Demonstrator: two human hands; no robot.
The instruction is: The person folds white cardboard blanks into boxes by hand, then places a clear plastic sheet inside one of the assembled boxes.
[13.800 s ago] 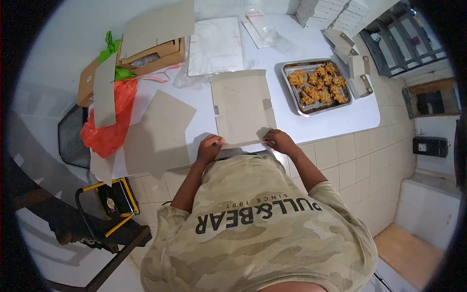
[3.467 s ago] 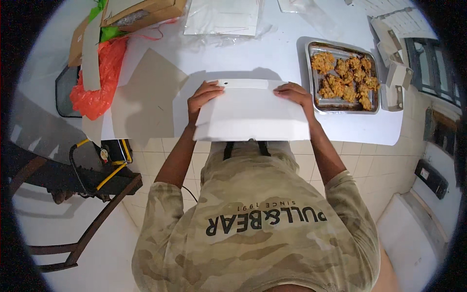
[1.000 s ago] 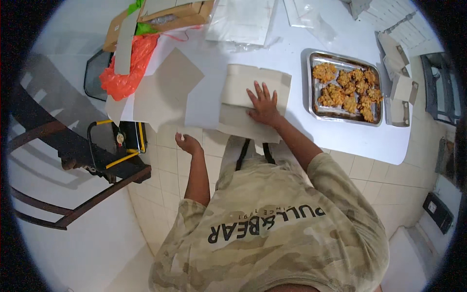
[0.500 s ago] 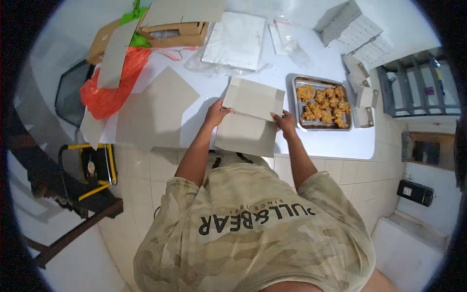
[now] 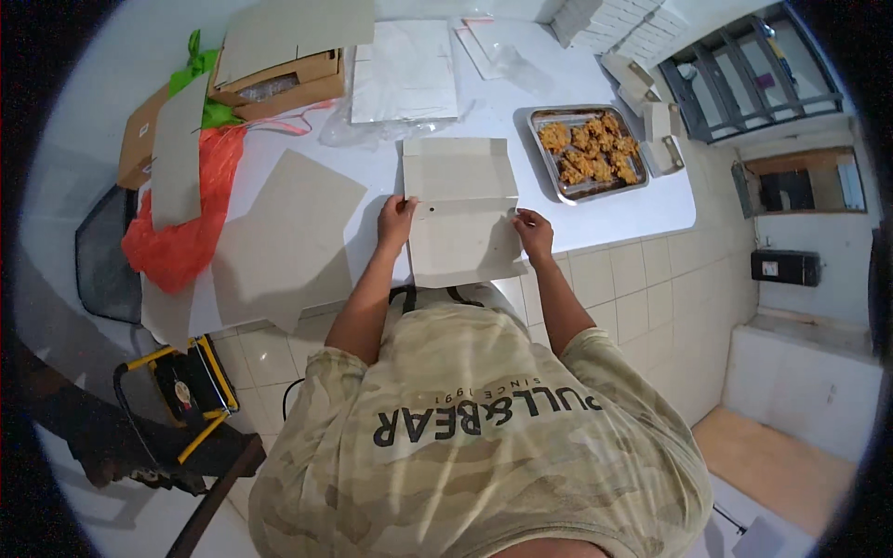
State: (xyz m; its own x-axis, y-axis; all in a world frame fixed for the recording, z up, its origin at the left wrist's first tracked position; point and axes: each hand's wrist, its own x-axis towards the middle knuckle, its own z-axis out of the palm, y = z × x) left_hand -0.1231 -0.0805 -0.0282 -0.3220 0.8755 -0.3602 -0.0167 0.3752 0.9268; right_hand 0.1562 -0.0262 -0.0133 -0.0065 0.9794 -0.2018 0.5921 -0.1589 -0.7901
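A partly folded grey cardboard box blank point(image 5: 462, 237) lies in front of me at the table's near edge, its near part reaching past that edge. Across its middle runs a crease, and its far panel point(image 5: 456, 172) has narrow side flaps. My left hand point(image 5: 397, 223) grips the left side by the crease, fingers closed on the board. On the opposite side, my right hand point(image 5: 534, 232) pinches the edge near a small flap. Beyond the right hand sits a metal tray point(image 5: 569, 198) of brown fried pieces point(image 5: 595, 149).
Flat cardboard sheets point(image 5: 288, 223) lie left of me, beside a red plastic bag point(image 5: 177, 246) and an open brown carton point(image 5: 316, 82). A plastic-wrapped white stack point(image 5: 405, 73) lies at the back. Small folded boxes point(image 5: 662, 121) and stacked white boxes point(image 5: 623, 28) stand at right.
The blank's far panel, overlapping the near one before, now lies flatter in line with it. Both hands still hold its sides. The whole view has turned, shifting the table's contents leftward.
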